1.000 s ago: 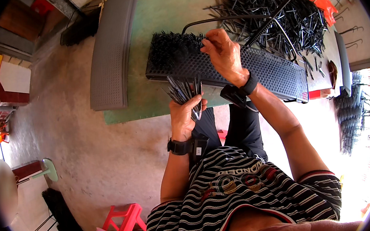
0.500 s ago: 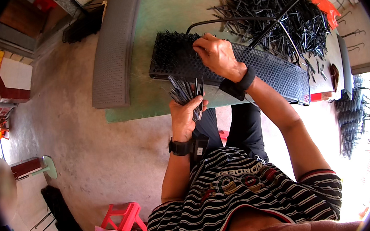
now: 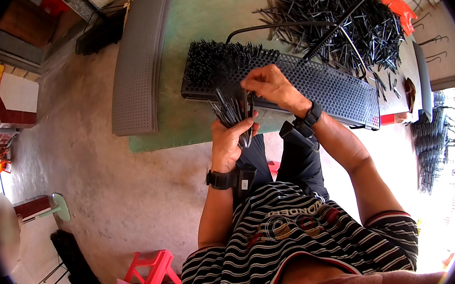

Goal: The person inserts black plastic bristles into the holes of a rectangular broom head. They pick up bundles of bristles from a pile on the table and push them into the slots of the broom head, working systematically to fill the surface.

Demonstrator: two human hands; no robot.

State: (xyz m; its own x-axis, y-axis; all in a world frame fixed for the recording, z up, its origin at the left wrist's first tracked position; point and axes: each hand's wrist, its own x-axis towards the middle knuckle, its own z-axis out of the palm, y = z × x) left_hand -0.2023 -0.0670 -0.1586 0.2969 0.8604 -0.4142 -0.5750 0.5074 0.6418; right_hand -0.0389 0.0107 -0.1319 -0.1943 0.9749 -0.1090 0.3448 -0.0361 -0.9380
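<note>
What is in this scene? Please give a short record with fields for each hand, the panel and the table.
left hand: shut on a bundle of black pins
right hand: fingers pinched at the perforated black panel
panel state: left end filled with upright pins, the rest bare holes
table: green top; loose pin heap; grey perforated panel at its left edge

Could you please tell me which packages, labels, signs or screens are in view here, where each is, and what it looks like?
Printed lettering: across the chest of the person's striped shirt, a curved pale band.
Wrist device: on the left wrist strap, a small black box; no lit screen shows.
No packages or signs can be made out.
</note>
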